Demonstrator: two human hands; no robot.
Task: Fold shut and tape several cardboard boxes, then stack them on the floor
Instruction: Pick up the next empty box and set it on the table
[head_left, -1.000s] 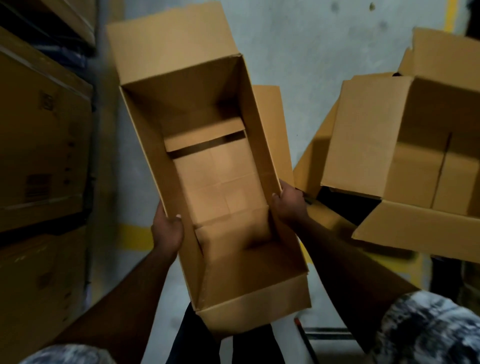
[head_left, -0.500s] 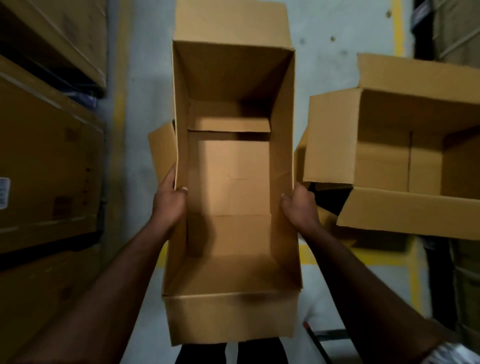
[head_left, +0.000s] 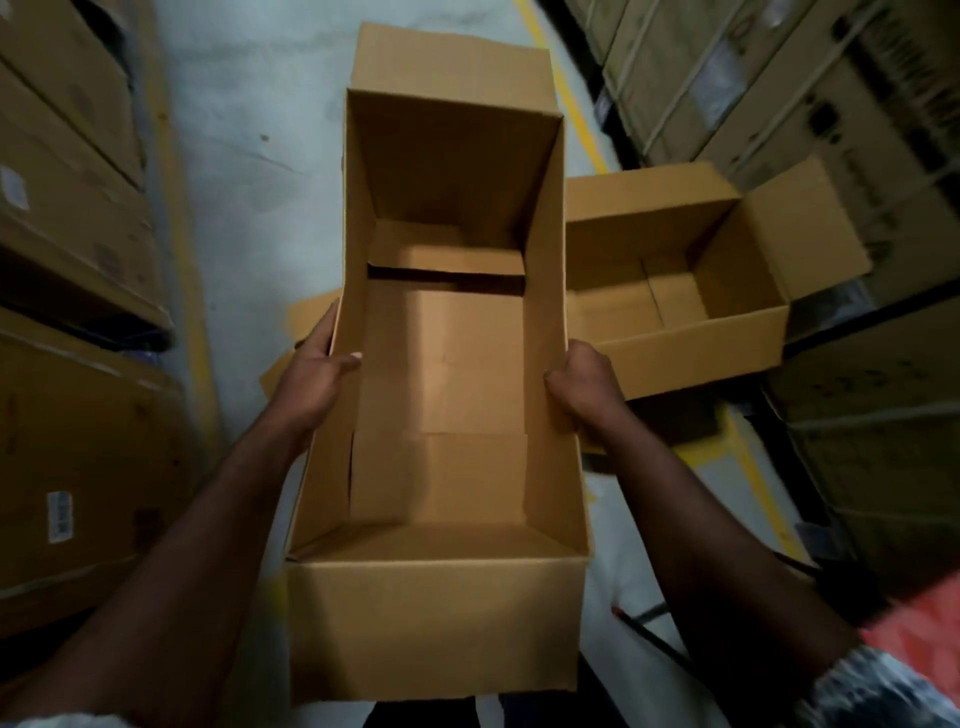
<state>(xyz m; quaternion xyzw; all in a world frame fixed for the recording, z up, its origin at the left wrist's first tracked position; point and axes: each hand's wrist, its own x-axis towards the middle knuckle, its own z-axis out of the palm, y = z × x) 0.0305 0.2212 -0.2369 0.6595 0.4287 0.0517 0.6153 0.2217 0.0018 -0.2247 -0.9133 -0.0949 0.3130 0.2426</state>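
I hold a long, open brown cardboard box (head_left: 441, 613) in front of me, its mouth facing up and its top flaps standing open. My left hand (head_left: 317, 379) grips its left wall, thumb over the rim. My right hand (head_left: 584, 387) grips the right wall the same way. Inside, the bottom flaps lie folded with a dark gap near the far end. A second open cardboard box (head_left: 696, 338) lies to the right, behind my right hand.
Stacked cartons (head_left: 72, 249) line the left side. Strapped cartons on racking (head_left: 810, 93) fill the right. Grey floor (head_left: 249, 140) with yellow lines runs between them. A flat cardboard piece (head_left: 306, 317) pokes out behind my left hand.
The held box has swung from tilted left to straight ahead. The view has turned, so the second box now sits lower and closer on the right. Both hands keep their grip.
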